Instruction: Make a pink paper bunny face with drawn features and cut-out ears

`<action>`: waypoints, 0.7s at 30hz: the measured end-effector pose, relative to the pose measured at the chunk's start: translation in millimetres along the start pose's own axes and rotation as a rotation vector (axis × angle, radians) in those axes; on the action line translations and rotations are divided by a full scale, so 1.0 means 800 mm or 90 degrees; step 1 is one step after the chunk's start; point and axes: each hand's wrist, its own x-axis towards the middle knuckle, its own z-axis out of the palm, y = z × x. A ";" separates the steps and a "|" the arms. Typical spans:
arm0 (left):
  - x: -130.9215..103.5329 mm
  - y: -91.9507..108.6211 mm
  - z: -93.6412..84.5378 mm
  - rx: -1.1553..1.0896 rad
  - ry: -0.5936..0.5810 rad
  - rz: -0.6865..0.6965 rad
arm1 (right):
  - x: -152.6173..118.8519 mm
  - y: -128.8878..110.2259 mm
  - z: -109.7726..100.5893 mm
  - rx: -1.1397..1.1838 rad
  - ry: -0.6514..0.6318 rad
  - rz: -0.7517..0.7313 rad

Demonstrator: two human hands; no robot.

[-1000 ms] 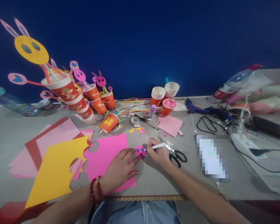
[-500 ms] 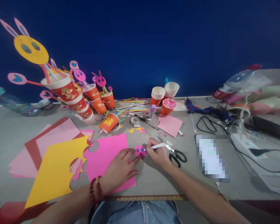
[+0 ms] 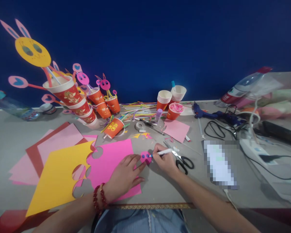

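A small round pink paper piece point(image 3: 143, 160) with two blue spots lies on the grey table at the centre. My left hand point(image 3: 126, 173) rests flat with fingers spread over the magenta sheet point(image 3: 111, 152), its fingertips at the left edge of the round piece. Pinched in my right hand point(image 3: 163, 161) is a white marker point(image 3: 165, 151), whose blue tip touches the right blue spot. Black-handled scissors point(image 3: 184, 161) lie just right of my right hand.
Left of the magenta sheet is a cut yellow sheet point(image 3: 55, 174). Rabbit figures in red cups point(image 3: 71, 95) stand at the back left, a tipped cup point(image 3: 114, 127) nearer. Toward the right lie a phone point(image 3: 219, 165), cables and a power strip point(image 3: 253, 152).
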 end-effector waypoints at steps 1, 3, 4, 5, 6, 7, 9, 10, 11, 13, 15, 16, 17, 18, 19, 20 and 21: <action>0.000 0.000 0.000 0.000 -0.001 0.000 | 0.000 0.000 0.000 0.002 0.003 0.002; 0.000 0.000 0.001 0.000 0.000 -0.001 | 0.000 -0.001 -0.001 0.010 0.004 0.001; 0.000 0.000 0.001 -0.001 0.001 0.001 | 0.000 -0.002 -0.001 0.016 0.001 -0.001; -0.001 0.000 0.001 -0.002 0.003 0.002 | 0.001 -0.002 -0.001 0.022 -0.003 -0.004; -0.001 0.000 0.001 -0.004 0.005 0.001 | 0.001 -0.003 0.000 0.033 0.000 -0.004; -0.001 0.000 0.001 -0.006 0.007 -0.001 | 0.002 -0.003 0.000 0.044 0.010 -0.001; -0.001 0.000 0.000 -0.011 0.010 -0.004 | 0.003 -0.003 0.001 0.069 0.045 0.012; -0.001 0.000 0.000 -0.014 0.011 -0.005 | 0.003 -0.003 0.001 0.080 0.063 0.018; 0.000 0.000 0.000 -0.016 0.012 -0.006 | 0.004 -0.002 0.001 0.089 0.077 0.023; 0.000 0.000 0.000 -0.022 0.013 -0.007 | 0.005 -0.002 0.000 0.096 0.088 0.025; 0.000 0.000 0.000 -0.029 0.017 -0.008 | 0.005 -0.003 -0.001 0.099 0.089 0.026; -0.001 0.000 0.001 -0.032 0.020 -0.008 | 0.005 -0.003 -0.001 0.100 0.087 0.025; -0.001 0.000 0.001 -0.035 0.023 -0.007 | 0.005 -0.004 -0.002 0.100 0.085 0.024; -0.001 0.000 0.001 -0.038 0.027 -0.005 | 0.005 -0.004 -0.003 0.099 0.083 0.024; -0.001 -0.001 0.001 -0.040 0.029 -0.003 | 0.005 -0.005 -0.003 0.098 0.082 0.022; -0.001 -0.001 0.001 -0.041 0.029 -0.002 | 0.005 -0.005 -0.004 0.096 0.080 0.021; -0.001 -0.001 0.001 -0.042 0.029 0.001 | 0.004 -0.005 -0.004 0.092 0.076 0.019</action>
